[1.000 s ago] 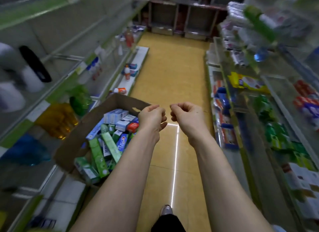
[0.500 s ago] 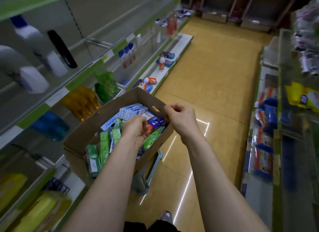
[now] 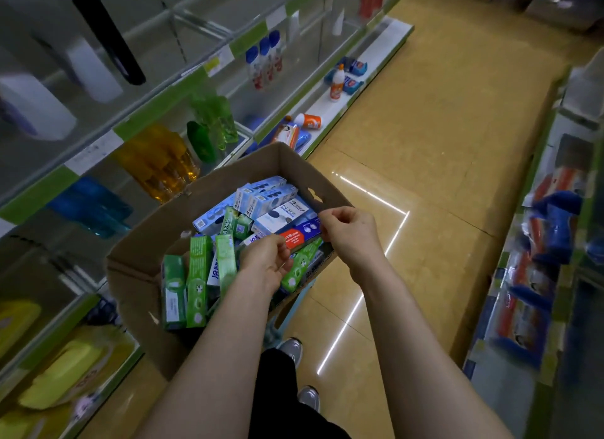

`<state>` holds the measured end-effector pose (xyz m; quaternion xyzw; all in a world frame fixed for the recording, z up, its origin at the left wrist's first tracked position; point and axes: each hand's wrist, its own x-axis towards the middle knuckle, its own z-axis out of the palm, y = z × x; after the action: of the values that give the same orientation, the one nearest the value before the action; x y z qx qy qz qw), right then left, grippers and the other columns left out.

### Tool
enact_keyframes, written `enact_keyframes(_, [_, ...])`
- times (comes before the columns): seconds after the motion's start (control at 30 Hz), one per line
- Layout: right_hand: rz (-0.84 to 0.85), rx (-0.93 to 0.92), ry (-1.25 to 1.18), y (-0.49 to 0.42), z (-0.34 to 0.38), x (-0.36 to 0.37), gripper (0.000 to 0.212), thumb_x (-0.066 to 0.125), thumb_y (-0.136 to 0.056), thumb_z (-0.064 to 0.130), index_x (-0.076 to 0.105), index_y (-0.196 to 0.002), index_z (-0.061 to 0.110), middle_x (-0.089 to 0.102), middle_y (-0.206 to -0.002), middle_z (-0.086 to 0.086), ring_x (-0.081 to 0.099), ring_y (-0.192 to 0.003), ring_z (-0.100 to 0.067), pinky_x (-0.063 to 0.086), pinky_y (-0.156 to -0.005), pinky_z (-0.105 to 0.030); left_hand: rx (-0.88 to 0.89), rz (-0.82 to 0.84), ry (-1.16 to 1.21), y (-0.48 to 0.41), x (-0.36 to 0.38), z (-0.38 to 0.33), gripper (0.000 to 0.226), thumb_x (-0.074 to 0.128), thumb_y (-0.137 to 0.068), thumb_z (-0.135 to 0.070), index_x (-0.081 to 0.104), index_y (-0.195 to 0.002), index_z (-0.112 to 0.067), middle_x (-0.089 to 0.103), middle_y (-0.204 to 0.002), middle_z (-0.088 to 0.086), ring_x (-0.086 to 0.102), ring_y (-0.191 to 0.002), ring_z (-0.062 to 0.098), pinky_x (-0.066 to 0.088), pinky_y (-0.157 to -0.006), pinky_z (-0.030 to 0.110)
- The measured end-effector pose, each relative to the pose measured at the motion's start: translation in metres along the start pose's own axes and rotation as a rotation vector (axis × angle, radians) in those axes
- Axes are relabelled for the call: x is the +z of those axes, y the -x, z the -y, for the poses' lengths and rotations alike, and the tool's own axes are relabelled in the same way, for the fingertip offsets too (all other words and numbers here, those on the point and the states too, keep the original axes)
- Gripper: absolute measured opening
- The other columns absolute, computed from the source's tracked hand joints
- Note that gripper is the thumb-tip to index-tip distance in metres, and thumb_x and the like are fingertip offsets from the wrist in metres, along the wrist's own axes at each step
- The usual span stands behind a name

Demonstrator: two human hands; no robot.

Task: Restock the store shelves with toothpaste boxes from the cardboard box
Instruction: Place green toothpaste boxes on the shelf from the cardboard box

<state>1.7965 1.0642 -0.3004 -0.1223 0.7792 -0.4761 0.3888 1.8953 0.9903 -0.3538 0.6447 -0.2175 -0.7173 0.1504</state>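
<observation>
Cardboard box [image 3: 147, 242]: stands open in the aisle, just beside the left shelves [image 3: 183, 76]. What holds it up is mostly hidden.
Toothpaste boxes [image 3: 258, 200]: a loose heap inside the cardboard box. Green ones [image 3: 197, 275] stand on end toward its near edge and pale blue ones lie flat toward its far corner.
Red and blue box [image 3: 299, 236]: lies flat against the cardboard box's right edge, between the two hands.
Left hand [image 3: 266, 262]: down in the heap near the middle, fingers curled, touching or just beside the near end of the red and blue box. Whether it grips anything cannot be told.
Right hand [image 3: 351, 234]: at the right edge, thumb and forefinger drawn together by the far end of the red and blue box. Whether they pinch that box, the cardboard rim or nothing cannot be told.
Step, as judged: choosing a first box to lift; nothing is shelved yet.
Risk: a pull on one box from the tangled heap may drag its neighbours over the low right edge onto the floor [image 3: 425, 144].
Risk: a downward press on that edge could tip the cardboard box if its support is narrow.
</observation>
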Motion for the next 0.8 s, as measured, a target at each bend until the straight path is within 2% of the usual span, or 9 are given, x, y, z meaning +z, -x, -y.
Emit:
enact_keyframes(0.33, [0.103,0.15,0.153,-0.089,-0.036,0.054,0.018,0.056,-0.096,0.03,0.062,-0.082,0.019,0.065,-0.093,-0.003,0.063,-0.095,-0.02,0.053,-0.086,-0.041,-0.129,-0.052,-0.014,-0.087,0.003,-0.006,0.015,0.054,-0.09,-0.005,0.052,-0.076,-0.008,0.057,-0.052,0.002,0.053,-0.057,0.013,0.043,-0.052,0.026])
enact_keyframes(0.5, [0.149,0.222,0.215,-0.113,-0.061,0.068,0.005,0.056,-0.095,0.023,0.06,-0.096,0.023,0.06,-0.115,-0.003,0.057,-0.108,-0.02,0.051,-0.093,-0.043,-0.159,-0.05,-0.092,-0.115,0.006,-0.003,0.003,0.055,-0.09,-0.008,0.056,-0.087,-0.009,0.061,-0.085,0.007,0.059,-0.068,0.016,0.044,-0.053,0.027])
enact_keyframes(0.53, [0.157,0.238,0.229,-0.119,-0.067,0.071,0.007,0.056,-0.094,0.021,0.06,-0.1,0.023,0.059,-0.118,-0.004,0.057,-0.11,-0.021,0.051,-0.094,-0.043,-0.164,-0.056,-0.101,-0.12,0.007,-0.003,0.002,0.056,-0.089,-0.008,0.056,-0.091,-0.007,0.061,-0.089,0.009,0.061,-0.076,0.02,0.044,-0.053,0.027])
enact_keyframes(0.57, [0.163,0.258,0.238,-0.123,-0.071,0.074,0.011,0.057,-0.093,0.02,0.059,-0.103,0.023,0.058,-0.119,-0.005,0.057,-0.11,-0.021,0.052,-0.093,-0.044,-0.161,-0.067,-0.112,-0.126,0.009,-0.002,0.008,0.057,-0.088,-0.007,0.057,-0.096,-0.006,0.061,-0.092,0.013,0.055,-0.083,0.015,0.043,-0.053,0.028])
enact_keyframes(0.63, [0.175,0.296,0.247,-0.128,-0.079,0.078,0.017,0.058,-0.092,0.02,0.058,-0.109,0.024,0.058,-0.119,-0.005,0.058,-0.109,-0.022,0.052,-0.093,-0.044,-0.153,-0.08,-0.146,-0.133,0.013,0.0,0.021,0.058,-0.085,-0.006,0.06,-0.106,-0.007,0.06,-0.113,0.028,0.062,-0.1,0.038,0.04,-0.051,0.026])
enact_keyframes(0.67, [0.177,0.308,0.254,-0.131,-0.084,0.08,0.021,0.059,-0.091,0.02,0.058,-0.111,0.024,0.058,-0.119,-0.004,0.058,-0.109,-0.022,0.052,-0.093,-0.044,-0.148,-0.088,-0.163,-0.136,0.016,0.001,0.022,0.059,-0.084,-0.005,0.061,-0.105,-0.007,0.057,-0.123,0.028,0.06,-0.067,0.026,0.038,-0.05,0.025])
enact_keyframes(0.7, [0.179,0.318,0.263,-0.132,-0.087,0.081,0.024,0.059,-0.091,0.02,0.058,-0.115,0.023,0.058,-0.12,-0.004,0.058,-0.108,-0.022,0.051,-0.094,-0.044,-0.141,-0.105,-0.166,-0.139,0.018,0.003,0.023,0.06,-0.083,-0.005,0.061,-0.106,-0.005,0.056,-0.126,0.027,0.049,-0.053,0.019,0.036,-0.049,0.024])
enact_keyframes(0.73, [0.179,0.327,0.268,-0.133,-0.091,0.082,0.028,0.059,-0.091,0.021,0.058,-0.119,0.022,0.058,-0.121,-0.005,0.059,-0.107,-0.022,0.051,-0.094,-0.044,-0.137,-0.129,-0.155,-0.144,0.019,0.005,0.03,0.061,-0.082,-0.005,0.061,-0.112,-0.001,0.057,-0.125,0.026,0.042,-0.049,0.014,0.036,-0.049,0.024])
enact_keyframes(0.8, [0.184,0.345,0.276,-0.135,-0.096,0.082,0.033,0.06,-0.091,0.021,0.056,-0.124,0.021,0.057,-0.121,-0.004,0.059,-0.105,-0.021,0.052,-0.092,-0.044,-0.143,-0.174,-0.129,-0.15,0.023,0.009,0.042,0.066,-0.08,-0.007,0.058,-0.12,0.001,0.062,-0.119,0.024,0.05,-0.055,0.011,0.04,-0.05,0.026])
